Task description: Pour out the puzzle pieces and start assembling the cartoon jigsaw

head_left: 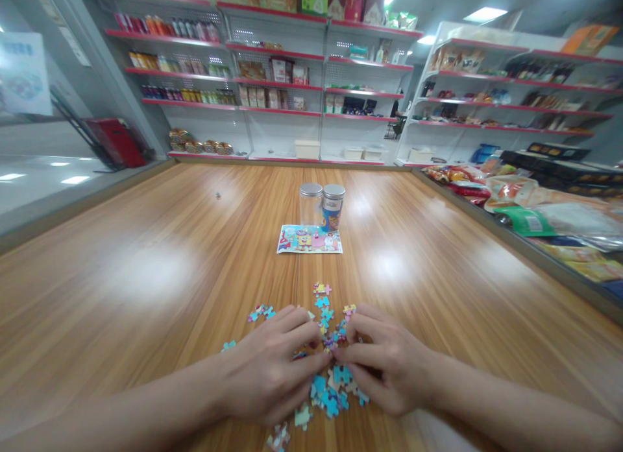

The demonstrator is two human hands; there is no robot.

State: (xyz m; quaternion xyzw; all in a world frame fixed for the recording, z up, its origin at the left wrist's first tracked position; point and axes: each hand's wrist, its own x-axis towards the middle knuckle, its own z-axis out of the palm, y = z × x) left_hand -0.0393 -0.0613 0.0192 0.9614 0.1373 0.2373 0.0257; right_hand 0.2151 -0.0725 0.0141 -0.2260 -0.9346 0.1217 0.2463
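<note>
Puzzle pieces (331, 403) lie loose on the wooden surface (195, 277), between and around the two hands, mostly blue with some yellow, pink and pale ones. The left hand (272, 361) is bent over them, its thumb and forefinger reaching to the small pieces in the middle; whether they pinch one, I cannot tell. The right hand (389, 351) comes in from the other side, fingers curled, its tips close to the left hand's at the same spot; its grip is likewise unclear. A short line of pieces runs away from the gap between the hands, and others lie just beyond and beside the left hand. Farther ahead of both hands lies a colourful cartoon sheet (310, 241), with a clear jar (310, 209) and a blue-labelled jar (333, 211) standing side by side at its far edge.
</note>
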